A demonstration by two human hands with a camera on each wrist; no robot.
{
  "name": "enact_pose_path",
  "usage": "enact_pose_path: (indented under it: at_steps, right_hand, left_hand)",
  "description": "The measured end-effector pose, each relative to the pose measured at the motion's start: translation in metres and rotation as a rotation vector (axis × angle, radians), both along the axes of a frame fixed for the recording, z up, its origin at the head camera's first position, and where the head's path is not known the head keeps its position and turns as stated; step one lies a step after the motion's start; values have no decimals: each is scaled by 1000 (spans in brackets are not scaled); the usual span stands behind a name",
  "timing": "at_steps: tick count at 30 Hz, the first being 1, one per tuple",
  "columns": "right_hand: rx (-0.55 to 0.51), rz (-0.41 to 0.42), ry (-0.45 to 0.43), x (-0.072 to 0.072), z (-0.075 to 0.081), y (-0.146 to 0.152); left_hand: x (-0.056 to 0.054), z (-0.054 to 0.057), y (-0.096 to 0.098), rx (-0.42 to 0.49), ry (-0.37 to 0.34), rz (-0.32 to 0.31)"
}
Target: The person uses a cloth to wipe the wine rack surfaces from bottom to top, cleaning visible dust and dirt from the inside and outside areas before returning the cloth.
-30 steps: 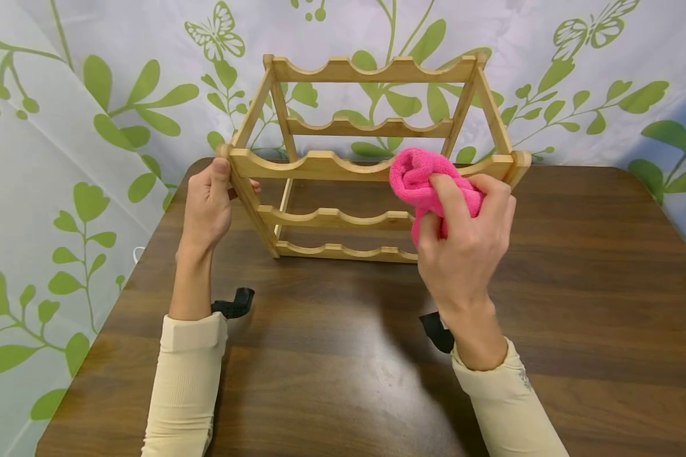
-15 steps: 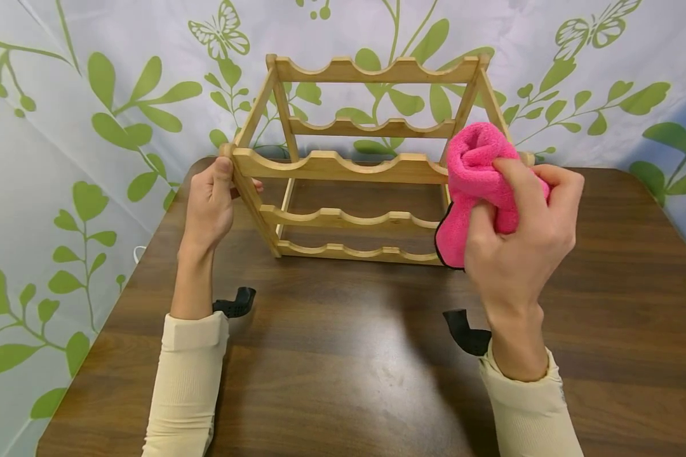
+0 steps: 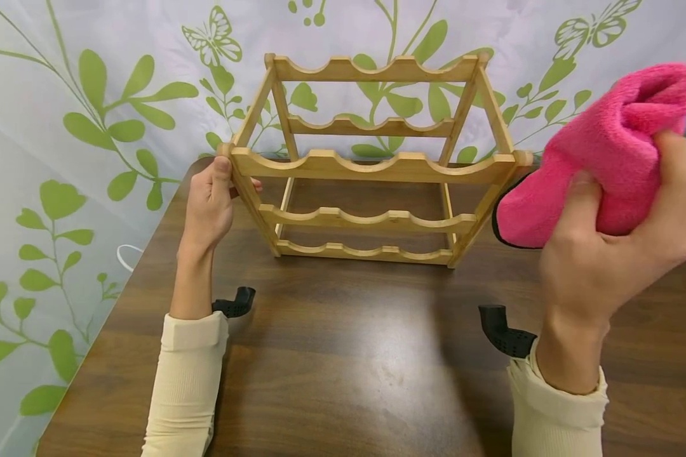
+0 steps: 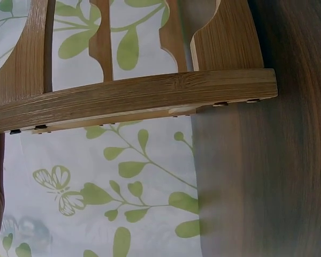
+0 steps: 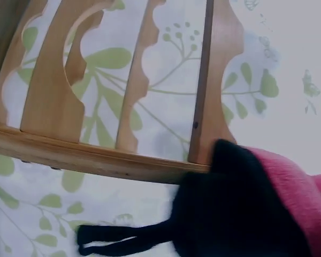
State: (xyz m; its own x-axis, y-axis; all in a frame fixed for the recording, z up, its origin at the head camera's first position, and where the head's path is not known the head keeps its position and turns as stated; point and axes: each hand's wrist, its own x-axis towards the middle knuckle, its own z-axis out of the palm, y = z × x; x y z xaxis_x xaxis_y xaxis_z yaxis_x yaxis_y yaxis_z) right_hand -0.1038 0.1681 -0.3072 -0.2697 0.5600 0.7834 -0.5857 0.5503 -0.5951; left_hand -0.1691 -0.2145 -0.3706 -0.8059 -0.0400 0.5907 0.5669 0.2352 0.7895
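Note:
A light wooden wine rack [image 3: 320, 166] with scalloped rails stands on the brown table. My left hand [image 3: 207, 203] grips its front left post near the top corner, the thumb on the near side. In the left wrist view a side post of the rack [image 4: 150, 96] crosses the frame, with a bit of the hand at the left edge. Off to the right of the rack, my right hand [image 3: 617, 247] holds a bunched pink cloth [image 3: 612, 152] with dark edging, raised above the table. In the right wrist view the cloth's dark part [image 5: 235, 209] hides the rack's upper front corner.
The dark wood table [image 3: 343, 355] spreads in front of the rack. A curtain [image 3: 126, 95] with green leaves and butterflies hangs behind. Black wrist-mount pieces [image 3: 509, 333] stick out by both wrists. A white cord [image 3: 127, 257] shows at the table's left edge.
My right hand has carried the pink cloth rightward and up, from the rack's front top rail to beyond its right corner. The left hand and the rack stay put.

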Motion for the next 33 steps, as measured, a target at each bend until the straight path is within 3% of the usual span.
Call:
enact_pose_path:
  at_steps: [5, 9, 14, 18, 23, 33]
  right_hand:
    - [194, 96, -263, -3, -9, 7]
    - [263, 157, -382, -2, -13, 11]
    - [236, 243, -467, -1, -12, 16]
    - [205, 292, -556, 0, -9, 22]
    - [245, 354, -611, 1, -8, 32]
    - [224, 452, -627, 1, -15, 51]
  left_hand:
    - [0, -1, -1, 1, -14, -2]
    - [0, 1, 1, 6, -34, -23]
    - [2, 2, 2, 21, -50, -22]
    - [1, 2, 3, -50, -12, 24]
    - [0, 4, 7, -169, 8, 107]
    - [6, 2, 11, -168, -12, 102]
